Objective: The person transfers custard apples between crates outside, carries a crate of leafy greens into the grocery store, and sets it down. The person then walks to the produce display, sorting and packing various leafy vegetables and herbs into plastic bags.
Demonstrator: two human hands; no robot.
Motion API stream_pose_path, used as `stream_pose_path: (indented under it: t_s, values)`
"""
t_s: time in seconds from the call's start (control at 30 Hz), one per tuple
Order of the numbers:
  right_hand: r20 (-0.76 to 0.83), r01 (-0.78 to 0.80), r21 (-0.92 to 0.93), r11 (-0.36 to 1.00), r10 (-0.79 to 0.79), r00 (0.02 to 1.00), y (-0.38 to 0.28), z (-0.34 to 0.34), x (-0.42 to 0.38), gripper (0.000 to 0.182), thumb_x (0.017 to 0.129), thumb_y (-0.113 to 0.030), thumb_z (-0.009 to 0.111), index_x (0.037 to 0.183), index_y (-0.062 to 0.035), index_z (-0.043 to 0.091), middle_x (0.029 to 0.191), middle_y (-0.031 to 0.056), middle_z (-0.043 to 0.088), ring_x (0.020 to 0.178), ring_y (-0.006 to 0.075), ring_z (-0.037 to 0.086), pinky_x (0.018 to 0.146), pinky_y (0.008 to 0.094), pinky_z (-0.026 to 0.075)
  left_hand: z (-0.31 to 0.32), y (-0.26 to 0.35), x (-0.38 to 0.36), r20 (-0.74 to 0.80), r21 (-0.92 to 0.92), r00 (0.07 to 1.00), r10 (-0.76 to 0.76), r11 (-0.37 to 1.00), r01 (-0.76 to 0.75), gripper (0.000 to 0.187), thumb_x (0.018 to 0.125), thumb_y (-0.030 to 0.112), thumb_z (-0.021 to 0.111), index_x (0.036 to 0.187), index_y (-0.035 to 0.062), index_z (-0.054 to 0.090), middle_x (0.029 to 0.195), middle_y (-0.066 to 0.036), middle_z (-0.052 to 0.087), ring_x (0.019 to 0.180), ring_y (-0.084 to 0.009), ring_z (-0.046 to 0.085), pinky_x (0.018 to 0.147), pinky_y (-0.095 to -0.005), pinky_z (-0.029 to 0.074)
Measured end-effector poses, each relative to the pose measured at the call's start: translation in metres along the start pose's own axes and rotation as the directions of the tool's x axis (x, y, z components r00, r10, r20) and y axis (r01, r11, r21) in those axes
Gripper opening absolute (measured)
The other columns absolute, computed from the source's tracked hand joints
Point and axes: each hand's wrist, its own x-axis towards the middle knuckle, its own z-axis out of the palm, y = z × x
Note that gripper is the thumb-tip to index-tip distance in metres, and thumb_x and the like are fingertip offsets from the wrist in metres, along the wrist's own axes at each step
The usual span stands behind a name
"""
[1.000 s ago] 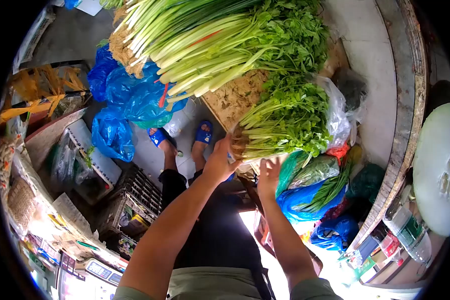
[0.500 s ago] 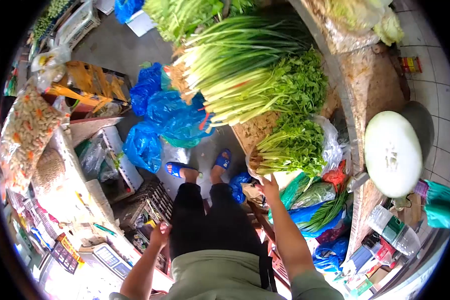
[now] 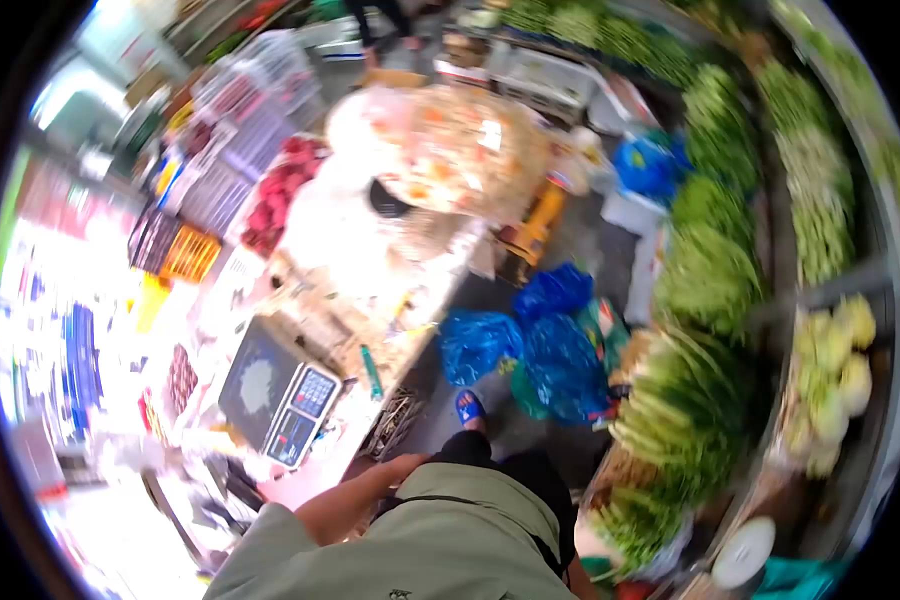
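My left hand [image 3: 407,466] hangs low beside my dark trousers, near the edge of a cluttered table [image 3: 395,345]. Its fingers are blurred and partly hidden, so their pose does not show. On that table, a digital scale [image 3: 270,390] and a green pen-like object [image 3: 371,372] lie closest to the hand. My right hand is out of sight; only a bit of the right arm shows behind my shirt at the lower edge.
Blue plastic bags [image 3: 565,365] lie on the floor ahead of my blue slipper [image 3: 469,405]. Leafy greens [image 3: 710,260] line the right side, with a pale melon [image 3: 744,552] below. Large clear bags [image 3: 460,150] and crates [image 3: 210,195] stand further off. Another person's legs [image 3: 380,25] show at the top.
My view has swung left, bringing the scale and table into the middle left. The greens and melon have shifted right and down. My right hand, earlier near the celery, has left the view.
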Motion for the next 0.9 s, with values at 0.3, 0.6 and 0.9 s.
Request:
stream_pose_path:
  t_s: [0.3,0.6,0.9]
  values:
    - [0.184,0.574,-0.509,0.641,-0.571,0.800,-0.055,-0.166,0.137,0.030,0.087,-0.043,0.061,0.090,-0.0138,0.058,0.070,0.0090,0.056,0.063,0.0285,0.059,0.057,0.0439,0.046,0.020,0.159,-0.083,-0.302,0.621,0.873,0.383,0.774,-0.124,0.044,0.092,0.047,0.056,0.108,0.0085,0.071,0.096,-0.019,0.071,0.090,-0.0374,0.068,0.081,-0.0473,0.053]
    - [0.186,0.682,-0.424,0.596,-0.679,0.710,-0.200,-0.260,0.228,0.036,0.101,-0.032,0.049,0.094,-0.0047,0.072,0.074,0.0174,0.067,0.072,0.0337,0.067,0.073,0.0460,0.052,0.051,0.335,-0.266,-0.612,0.453,0.200,0.765,0.547,-0.704,0.029,0.094,0.018,0.064,0.120,0.0059,0.066,0.095,-0.012,0.070,0.084,-0.0257,0.069,0.074,-0.0352,0.055]
    - [0.307,0.371,-0.033,0.928,-0.343,0.888,-0.224,-0.263,0.318,0.033,0.097,-0.031,0.062,0.097,0.0007,0.070,0.072,0.0071,0.066,0.061,0.0162,0.060,0.056,0.0338,0.049,0.154,0.486,-0.393,0.428,0.845,-0.437,0.791,-0.521,-0.115,0.055,0.075,0.031,0.066,0.119,-0.0022,0.063,0.118,-0.012,0.065,0.108,-0.0295,0.060,0.095,-0.0580,0.042]
